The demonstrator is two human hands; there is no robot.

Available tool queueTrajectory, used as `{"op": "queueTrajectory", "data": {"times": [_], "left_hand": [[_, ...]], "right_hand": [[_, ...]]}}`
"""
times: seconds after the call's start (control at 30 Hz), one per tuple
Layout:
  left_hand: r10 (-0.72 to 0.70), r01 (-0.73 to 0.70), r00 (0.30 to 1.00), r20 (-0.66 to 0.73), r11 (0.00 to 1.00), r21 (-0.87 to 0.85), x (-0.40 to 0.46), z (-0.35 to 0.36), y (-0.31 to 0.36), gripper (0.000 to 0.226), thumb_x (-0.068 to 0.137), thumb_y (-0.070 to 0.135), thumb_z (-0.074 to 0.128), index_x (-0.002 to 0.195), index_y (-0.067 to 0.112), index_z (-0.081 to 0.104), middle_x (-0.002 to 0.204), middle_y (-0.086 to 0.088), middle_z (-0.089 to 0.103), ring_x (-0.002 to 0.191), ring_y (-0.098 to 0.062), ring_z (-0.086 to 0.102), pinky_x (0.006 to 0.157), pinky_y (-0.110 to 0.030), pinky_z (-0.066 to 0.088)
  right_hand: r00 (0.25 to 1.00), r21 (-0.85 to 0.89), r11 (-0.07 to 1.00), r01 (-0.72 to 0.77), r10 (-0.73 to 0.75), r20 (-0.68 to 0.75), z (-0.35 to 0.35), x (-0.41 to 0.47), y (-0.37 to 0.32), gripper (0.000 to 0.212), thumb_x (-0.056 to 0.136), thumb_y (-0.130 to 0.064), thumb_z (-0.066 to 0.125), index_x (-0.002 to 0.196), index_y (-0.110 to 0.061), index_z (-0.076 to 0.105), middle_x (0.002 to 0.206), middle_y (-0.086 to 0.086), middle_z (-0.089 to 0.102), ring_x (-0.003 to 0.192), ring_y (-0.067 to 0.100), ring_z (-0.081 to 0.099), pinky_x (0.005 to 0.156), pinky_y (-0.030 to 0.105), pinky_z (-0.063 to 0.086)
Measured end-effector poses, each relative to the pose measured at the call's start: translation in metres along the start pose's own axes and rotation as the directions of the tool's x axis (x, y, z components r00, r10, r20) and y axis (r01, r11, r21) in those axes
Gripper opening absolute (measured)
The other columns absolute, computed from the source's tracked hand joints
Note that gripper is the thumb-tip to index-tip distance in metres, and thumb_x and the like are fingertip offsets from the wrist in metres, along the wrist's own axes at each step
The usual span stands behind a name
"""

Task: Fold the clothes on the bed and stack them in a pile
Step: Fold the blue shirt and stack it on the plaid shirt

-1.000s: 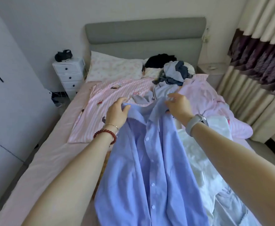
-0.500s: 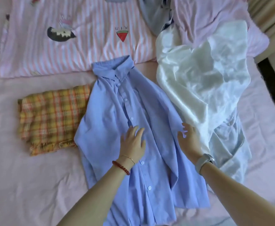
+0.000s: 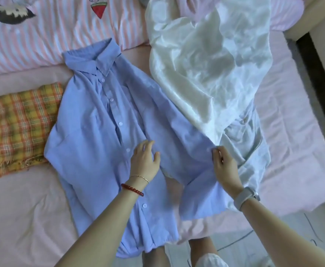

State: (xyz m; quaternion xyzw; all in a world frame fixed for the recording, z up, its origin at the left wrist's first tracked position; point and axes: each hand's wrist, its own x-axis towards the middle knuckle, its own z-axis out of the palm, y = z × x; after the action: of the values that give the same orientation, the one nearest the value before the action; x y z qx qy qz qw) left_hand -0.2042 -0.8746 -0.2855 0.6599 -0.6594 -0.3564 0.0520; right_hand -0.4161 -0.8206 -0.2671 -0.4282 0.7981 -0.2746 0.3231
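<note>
Head view looks straight down on your bed, where the blue shirt lies spread front up, collar toward the top and buttons running down its middle, hem hanging over the near edge. Your left hand rests flat on the shirt just right of the button line, fingers loosely spread and gripping nothing. Your right hand pinches the edge of the shirt's right side between thumb and fingertips, with that cloth drawn out to the right. Just beyond that pinch, a white garment lies crumpled and overlaps the shirt's right edge; a pale blue garment shows from under it on the right. To the left of the shirt, touching its sleeve, sits a folded yellow plaid cloth. Above both, a pink striped cover with a watermelon print stretches across the top. A red bead bracelet circles your left wrist and a grey watch your right.
</note>
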Motion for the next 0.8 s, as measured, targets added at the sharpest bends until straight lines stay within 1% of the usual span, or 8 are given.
{"op": "queueTrajectory", "data": {"times": [0.13, 0.23, 0.33, 0.47, 0.53, 0.6, 0.7, 0.8], "left_hand": [[0.140, -0.151, 0.986, -0.094, 0.982, -0.116, 0.013, -0.001, 0.073, 0.044, 0.090, 0.008, 0.053, 0.132, -0.001, 0.044, 0.136, -0.018, 0.043, 0.130, -0.032, 0.036, 0.108, -0.031, 0.025], [0.230, -0.243, 0.963, -0.144, 0.966, -0.084, 0.028, 0.006, 0.120, 0.047, 0.089, 0.008, 0.055, 0.134, 0.000, 0.043, 0.139, -0.019, 0.041, 0.131, -0.034, 0.036, 0.107, -0.034, 0.026], [0.290, -0.294, 0.948, -0.133, 0.956, -0.007, 0.052, 0.017, 0.152, 0.049, 0.090, 0.011, 0.054, 0.137, 0.005, 0.041, 0.145, -0.018, 0.033, 0.136, -0.032, 0.030, 0.109, -0.037, 0.025], [0.257, -0.244, 0.965, -0.055, 0.954, 0.173, 0.091, 0.030, 0.171, 0.053, 0.094, 0.020, 0.047, 0.144, 0.014, 0.031, 0.154, -0.012, 0.018, 0.140, -0.025, 0.019, 0.110, -0.034, 0.018], [0.226, -0.210, 0.974, -0.024, 0.936, 0.282, 0.106, 0.034, 0.175, 0.056, 0.094, 0.025, 0.046, 0.146, 0.018, 0.027, 0.155, -0.009, 0.015, 0.141, -0.024, 0.017, 0.110, -0.036, 0.017], [0.219, -0.208, 0.976, 0.005, 0.918, 0.337, 0.115, 0.040, 0.178, 0.056, 0.095, 0.029, 0.045, 0.147, 0.019, 0.025, 0.156, -0.008, 0.012, 0.142, -0.024, 0.015, 0.111, -0.036, 0.016], [0.233, -0.222, 0.972, 0.011, 0.909, 0.353, 0.125, 0.048, 0.184, 0.055, 0.096, 0.030, 0.044, 0.146, 0.020, 0.026, 0.156, -0.006, 0.013, 0.142, -0.024, 0.013, 0.111, -0.036, 0.014], [0.285, -0.272, 0.958, 0.017, 0.896, 0.351, 0.142, 0.053, 0.197, 0.053, 0.096, 0.028, 0.043, 0.145, 0.018, 0.027, 0.156, -0.005, 0.015, 0.143, -0.024, 0.013, 0.113, -0.039, 0.016]], "right_hand": [[0.992, -0.002, 0.993, 0.122, -0.122, 0.023, -0.076, 0.055, -0.018, 0.021, 0.092, -0.008, 0.053, 0.073, -0.003, 0.058, 0.053, 0.003, 0.040, 0.054, 0.006, 0.033, 0.050, 0.013, 0.030], [0.987, -0.052, 0.985, 0.162, -0.162, 0.011, -0.138, 0.109, -0.028, 0.020, 0.090, -0.008, 0.055, 0.074, 0.003, 0.062, 0.066, 0.016, 0.055, 0.066, 0.019, 0.046, 0.053, 0.017, 0.031], [0.979, -0.154, 0.968, 0.196, -0.203, -0.033, -0.181, 0.165, -0.034, 0.017, 0.089, -0.015, 0.056, 0.083, -0.004, 0.067, 0.078, 0.010, 0.062, 0.076, 0.021, 0.053, 0.062, 0.024, 0.031], [0.976, -0.271, 0.959, 0.080, -0.131, -0.175, -0.191, 0.220, -0.020, 0.029, 0.091, -0.023, 0.052, 0.119, -0.016, 0.061, 0.115, 0.009, 0.061, 0.104, 0.029, 0.055, 0.086, 0.034, 0.042], [0.986, -0.187, 0.982, 0.028, -0.058, -0.157, -0.183, 0.224, 0.003, 0.040, 0.094, -0.020, 0.049, 0.133, -0.014, 0.047, 0.133, 0.013, 0.047, 0.119, 0.029, 0.047, 0.101, 0.045, 0.036], [0.987, -0.049, 0.997, -0.065, 0.057, -0.153, -0.173, 0.215, 0.035, 0.044, 0.095, -0.016, 0.044, 0.138, -0.007, 0.038, 0.139, 0.017, 0.038, 0.126, 0.032, 0.041, 0.105, 0.045, 0.032], [0.930, 0.146, 0.939, -0.311, 0.332, -0.157, -0.158, 0.193, 0.088, 0.037, 0.097, -0.018, 0.040, 0.129, -0.001, 0.044, 0.127, 0.017, 0.048, 0.116, 0.031, 0.047, 0.097, 0.031, 0.035], [0.846, 0.256, 0.830, -0.496, 0.528, -0.073, -0.144, 0.183, 0.120, 0.019, 0.094, -0.024, 0.041, 0.082, -0.010, 0.045, 0.081, 0.008, 0.045, 0.082, 0.022, 0.039, 0.070, 0.027, 0.030]]}}
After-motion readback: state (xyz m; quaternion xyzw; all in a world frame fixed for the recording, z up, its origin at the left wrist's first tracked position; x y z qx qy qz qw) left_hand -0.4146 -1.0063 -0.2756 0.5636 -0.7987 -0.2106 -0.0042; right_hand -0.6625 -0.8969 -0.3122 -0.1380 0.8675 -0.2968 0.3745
